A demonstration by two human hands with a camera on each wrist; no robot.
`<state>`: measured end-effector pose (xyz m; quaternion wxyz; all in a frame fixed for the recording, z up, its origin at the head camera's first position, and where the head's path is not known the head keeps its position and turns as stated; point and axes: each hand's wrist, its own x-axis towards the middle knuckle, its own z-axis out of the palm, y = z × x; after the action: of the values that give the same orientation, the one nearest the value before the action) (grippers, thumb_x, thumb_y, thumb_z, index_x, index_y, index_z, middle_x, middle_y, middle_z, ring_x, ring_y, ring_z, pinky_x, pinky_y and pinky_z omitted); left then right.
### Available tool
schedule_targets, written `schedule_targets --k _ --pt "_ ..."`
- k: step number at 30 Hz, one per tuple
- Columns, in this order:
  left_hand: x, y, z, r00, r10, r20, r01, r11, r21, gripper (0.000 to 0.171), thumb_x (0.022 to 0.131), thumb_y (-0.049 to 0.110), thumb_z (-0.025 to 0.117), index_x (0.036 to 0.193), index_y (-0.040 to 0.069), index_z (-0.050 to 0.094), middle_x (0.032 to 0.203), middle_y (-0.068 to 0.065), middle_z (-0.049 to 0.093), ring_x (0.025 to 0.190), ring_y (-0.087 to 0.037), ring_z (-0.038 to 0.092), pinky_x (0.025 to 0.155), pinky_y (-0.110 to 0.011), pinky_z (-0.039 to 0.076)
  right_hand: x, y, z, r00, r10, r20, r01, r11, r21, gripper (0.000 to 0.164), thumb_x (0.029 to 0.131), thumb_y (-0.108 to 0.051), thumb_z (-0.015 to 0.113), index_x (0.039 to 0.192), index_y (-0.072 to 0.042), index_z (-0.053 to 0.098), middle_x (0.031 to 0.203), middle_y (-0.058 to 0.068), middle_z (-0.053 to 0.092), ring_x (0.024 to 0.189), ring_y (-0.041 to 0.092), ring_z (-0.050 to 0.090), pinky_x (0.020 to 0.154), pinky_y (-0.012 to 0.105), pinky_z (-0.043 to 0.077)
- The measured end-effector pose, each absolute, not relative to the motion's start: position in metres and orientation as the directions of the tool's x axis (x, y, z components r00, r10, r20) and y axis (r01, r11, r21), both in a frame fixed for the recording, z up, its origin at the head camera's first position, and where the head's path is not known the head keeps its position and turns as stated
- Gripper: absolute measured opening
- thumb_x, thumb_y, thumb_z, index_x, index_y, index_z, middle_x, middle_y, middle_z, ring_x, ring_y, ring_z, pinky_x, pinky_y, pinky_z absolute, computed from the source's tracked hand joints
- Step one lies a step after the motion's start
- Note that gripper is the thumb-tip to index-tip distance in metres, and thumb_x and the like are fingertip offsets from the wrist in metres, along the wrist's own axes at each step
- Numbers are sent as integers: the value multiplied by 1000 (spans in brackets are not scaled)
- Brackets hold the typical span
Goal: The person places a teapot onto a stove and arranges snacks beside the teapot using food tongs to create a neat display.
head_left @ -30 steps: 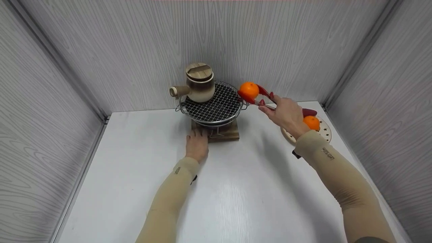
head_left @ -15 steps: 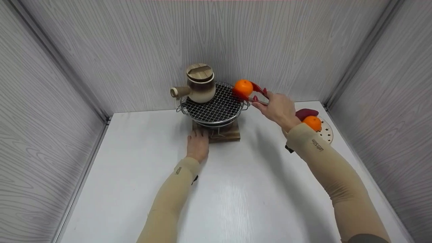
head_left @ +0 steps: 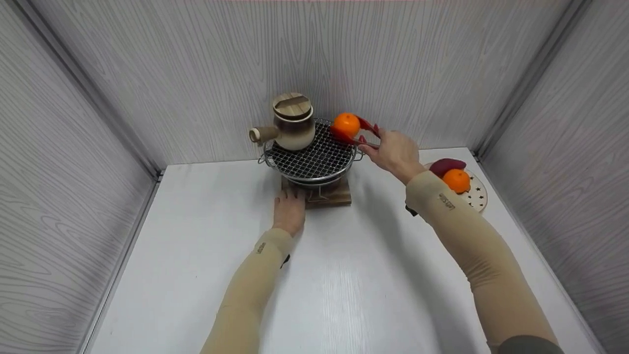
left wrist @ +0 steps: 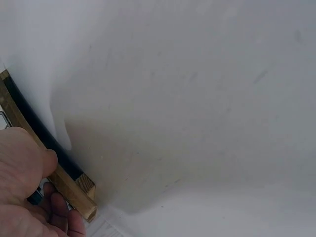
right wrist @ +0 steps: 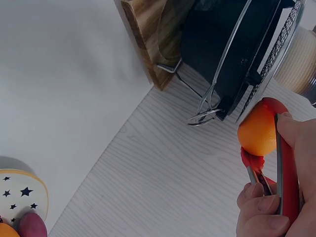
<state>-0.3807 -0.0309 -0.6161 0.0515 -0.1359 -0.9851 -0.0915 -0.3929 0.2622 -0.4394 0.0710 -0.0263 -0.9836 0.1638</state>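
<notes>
Right hand (head_left: 395,152), one: its fingers are grasping red-handled tongs (right wrist: 289,177), thumb lying along one arm. The tongs are pinching an orange fruit (head_left: 347,124) between their red heads. Said fruit is hanging at the far right rim of a round wire grill (head_left: 314,160); whether it is touching the mesh, one cannot tell.

Left hand (head_left: 289,211), one: thumb and fingers are gripping the edge of a wooden board (head_left: 334,197), the thumb pressing on one face and the other fingers curling round the opposite side.

Grill, with wire side loops: resting over a black bowl (right wrist: 217,49), which is standing above the board.

Pot (head_left: 295,140), brown and cream: standing upright on the left part of the mesh, its side handle (head_left: 265,134) pointing left and a wooden lid (head_left: 291,104) covering its mouth.

Plate (head_left: 476,196), cream with dark stars: lying at the far right of the white table (head_left: 324,275), well apart from the grill. It is bearing a second orange fruit (head_left: 456,181) and a purple oblong piece (head_left: 447,166), the latter lying just behind the fruit.

Sleeves (head_left: 452,231), a pair, beige: covering both forearms.

Wall (head_left: 417,64), pale wood-grained: rising behind the table.
</notes>
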Motion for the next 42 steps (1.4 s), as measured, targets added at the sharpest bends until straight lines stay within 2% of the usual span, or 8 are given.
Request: schedule_targets --k 8,14,23,32,39,42 --pt "-381 -31 -620 -948 263 177 286 951 120 46 110 8 66 154 4 57 150 -31 62 138 -47 61 108 -60 57 -402 250 -440 -988 92 126 47 946 -320 73 102 -68 72 141 -6 71 130 19 81 99 36 75 85 53 66" --pt "-388 -34 -632 -939 266 219 298 946 127 40 113 13 62 152 5 57 147 -31 63 135 -46 62 106 -60 58 -405 246 -444 -986 92 136 42 942 -332 69 101 -67 73 132 -6 73 121 18 81 91 32 70 81 52 65" --pt "-380 -31 -617 -958 257 129 273 954 125 45 112 11 63 156 6 55 151 -31 61 140 -47 61 112 -60 56 -404 248 -448 -988 69 140 20 944 -328 73 100 -69 74 139 -7 71 128 20 81 101 37 76 86 55 65" --pt "-387 -33 -628 -944 259 203 290 947 138 40 113 13 60 152 7 59 147 -31 64 137 -47 63 108 -60 57 -405 251 -455 -992 79 98 38 930 -365 84 100 -71 72 153 -6 63 142 20 76 117 41 77 98 58 64" --pt "-380 -30 -615 -958 244 148 267 951 159 41 117 16 53 157 6 55 153 -33 59 139 -48 60 113 -62 55 -400 254 -458 -989 74 126 22 929 -370 86 98 -72 73 146 -2 66 136 24 77 112 44 77 93 60 65" --pt "-381 -30 -615 -963 238 128 256 955 153 41 117 18 52 156 7 55 151 -33 59 141 -48 59 113 -62 54 -399 256 -459 -990 70 124 19 930 -368 87 98 -73 74 146 -1 64 136 25 77 115 44 76 96 60 65"
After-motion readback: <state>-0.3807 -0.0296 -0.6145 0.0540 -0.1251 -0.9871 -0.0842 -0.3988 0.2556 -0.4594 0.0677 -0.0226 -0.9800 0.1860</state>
